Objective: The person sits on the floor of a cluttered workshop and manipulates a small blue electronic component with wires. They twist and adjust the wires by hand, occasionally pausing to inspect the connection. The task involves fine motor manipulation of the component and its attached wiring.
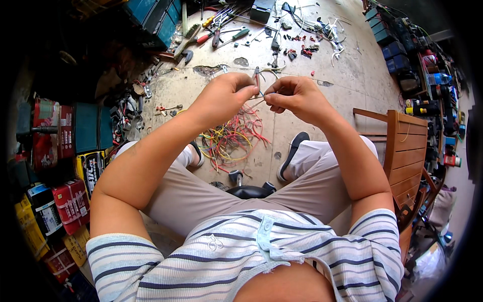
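Both my hands are raised close together in front of me, above the floor. My left hand (232, 95) is closed, with a small pair of pliers (257, 75) showing grey jaws and a reddish handle at its fingertips. Thumb and index finger of my right hand (294, 98) are pinched on a thin wire (257, 98), which spans the short gap between the hands. Part of the wire is hidden by my fingers. Below the hands, a tangled heap of red, yellow and black wires (236, 136) lies on the floor between my feet.
Screwdrivers (216, 38) and other hand tools lie on the floor ahead, beside small red and black connector pieces (307, 49) and white cables (336, 38). Stacked boxes (70, 206) stand at my left. A wooden folding chair (408, 156) and loaded shelves (437, 95) are at right.
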`<state>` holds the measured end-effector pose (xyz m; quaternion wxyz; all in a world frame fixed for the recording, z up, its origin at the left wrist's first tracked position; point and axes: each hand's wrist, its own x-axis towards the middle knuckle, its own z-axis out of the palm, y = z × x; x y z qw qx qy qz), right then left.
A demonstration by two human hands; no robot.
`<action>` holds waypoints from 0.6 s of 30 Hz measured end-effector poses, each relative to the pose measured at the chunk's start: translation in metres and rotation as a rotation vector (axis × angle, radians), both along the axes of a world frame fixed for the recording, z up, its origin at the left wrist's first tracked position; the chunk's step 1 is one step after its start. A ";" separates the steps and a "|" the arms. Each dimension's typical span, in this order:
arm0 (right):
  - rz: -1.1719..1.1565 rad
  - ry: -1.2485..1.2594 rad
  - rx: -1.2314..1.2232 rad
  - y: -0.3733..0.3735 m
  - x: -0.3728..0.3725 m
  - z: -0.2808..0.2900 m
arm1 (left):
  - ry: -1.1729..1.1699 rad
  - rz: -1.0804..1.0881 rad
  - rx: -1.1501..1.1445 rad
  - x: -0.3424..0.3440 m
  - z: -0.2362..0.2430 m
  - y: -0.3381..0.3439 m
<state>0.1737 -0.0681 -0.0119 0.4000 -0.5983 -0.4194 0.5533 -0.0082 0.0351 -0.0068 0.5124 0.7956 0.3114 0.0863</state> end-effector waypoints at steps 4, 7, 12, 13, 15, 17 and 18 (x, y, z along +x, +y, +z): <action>-0.032 -0.033 -0.026 0.000 -0.001 -0.002 | -0.015 -0.004 0.019 0.005 0.003 -0.003; -0.073 -0.066 -0.027 -0.001 -0.003 -0.003 | -0.015 0.007 0.086 0.008 0.004 -0.004; -0.123 -0.106 -0.035 0.000 -0.001 -0.008 | -0.041 0.031 0.071 0.010 0.004 -0.006; -0.141 -0.084 -0.050 0.001 -0.002 -0.006 | -0.062 0.039 0.067 0.010 0.003 -0.007; -0.187 -0.002 -0.085 0.001 -0.002 -0.005 | -0.104 0.050 0.060 0.010 0.001 -0.010; -0.240 0.119 -0.124 0.002 0.000 -0.008 | -0.145 0.023 0.265 0.009 0.004 -0.014; -0.273 0.168 -0.135 0.002 -0.001 -0.006 | -0.165 0.008 0.368 0.009 0.006 -0.015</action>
